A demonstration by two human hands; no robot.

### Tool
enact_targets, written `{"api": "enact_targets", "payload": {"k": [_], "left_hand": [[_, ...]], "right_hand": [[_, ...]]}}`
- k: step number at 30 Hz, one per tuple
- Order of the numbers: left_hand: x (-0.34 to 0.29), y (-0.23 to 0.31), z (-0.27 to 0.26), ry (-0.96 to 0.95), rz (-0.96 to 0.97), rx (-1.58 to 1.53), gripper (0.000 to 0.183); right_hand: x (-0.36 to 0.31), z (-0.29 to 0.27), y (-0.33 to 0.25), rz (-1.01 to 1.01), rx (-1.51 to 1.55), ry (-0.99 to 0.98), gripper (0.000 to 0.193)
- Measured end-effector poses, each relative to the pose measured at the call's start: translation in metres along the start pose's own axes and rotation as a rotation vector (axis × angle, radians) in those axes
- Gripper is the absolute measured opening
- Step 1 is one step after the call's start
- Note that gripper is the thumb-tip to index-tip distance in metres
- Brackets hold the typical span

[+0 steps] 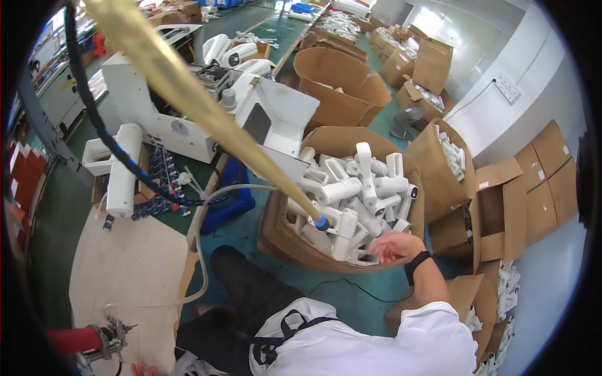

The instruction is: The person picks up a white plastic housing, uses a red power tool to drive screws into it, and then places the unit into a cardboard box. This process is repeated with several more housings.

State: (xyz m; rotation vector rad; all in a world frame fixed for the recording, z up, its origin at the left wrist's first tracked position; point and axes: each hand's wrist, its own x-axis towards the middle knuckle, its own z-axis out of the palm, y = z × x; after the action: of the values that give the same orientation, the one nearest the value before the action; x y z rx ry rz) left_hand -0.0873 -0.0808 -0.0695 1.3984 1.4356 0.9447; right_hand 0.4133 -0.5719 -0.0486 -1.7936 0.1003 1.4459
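My right hand [399,247], with a black band on the wrist, reaches over the near right rim of a large cardboard box [276,241]. Its fingers are loosely bent and apart, with nothing seen between them. Just beside the fingertips lie white plastic housings [345,232], tubular with loop-shaped brackets, heaped in the box. Of my left hand [144,368], only fingertips show at the lower edge, apart, by a beige worktop [135,269]; the rest is cut off. Close to it is a red cylinder with a metal fitting [94,339], joined to a clear hose [204,269].
A brass-coloured pole [213,113] slants across the view above the box. At left, a white machine [194,141] stands behind a larger white housing [125,169] and several small screws or fittings. More cardboard boxes [439,163] line the right wall. A thin black cable [351,283] crosses the floor.
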Motion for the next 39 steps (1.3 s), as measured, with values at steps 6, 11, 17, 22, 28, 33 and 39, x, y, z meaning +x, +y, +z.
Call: {"api": "enact_targets", "payload": {"k": [6,11,17,22,28,33,39], "left_hand": [[-0.001,0.015,0.002,-0.092,-0.096,-0.024,0.065],[0.007,-0.037,-0.009,-0.034,0.003,-0.223,0.049],[0.007,-0.036,-0.008,0.027,0.051,-0.239,0.041],[0.007,-0.031,-0.010,0.077,0.038,-0.266,0.038],[0.006,-0.031,-0.011,0.077,0.041,-0.294,0.038],[0.006,-0.038,-0.013,0.086,0.049,-0.305,0.039],[0.006,-0.033,-0.010,0.061,0.078,-0.320,0.036]], "right_hand": [[-0.008,0.170,-0.159,-0.445,-0.442,-0.715,0.040],[0.031,0.299,-0.224,-0.970,-0.182,-0.509,0.035],[0.128,0.422,-0.306,-1.063,0.012,0.019,0.056],[0.137,0.456,-0.347,-0.578,0.299,0.194,0.089],[0.162,0.468,-0.341,-0.579,0.549,-0.055,0.088],[0.137,0.445,-0.346,-0.691,0.711,-0.176,0.052],[0.075,0.398,-0.322,-0.695,0.824,-0.538,0.045]]}}
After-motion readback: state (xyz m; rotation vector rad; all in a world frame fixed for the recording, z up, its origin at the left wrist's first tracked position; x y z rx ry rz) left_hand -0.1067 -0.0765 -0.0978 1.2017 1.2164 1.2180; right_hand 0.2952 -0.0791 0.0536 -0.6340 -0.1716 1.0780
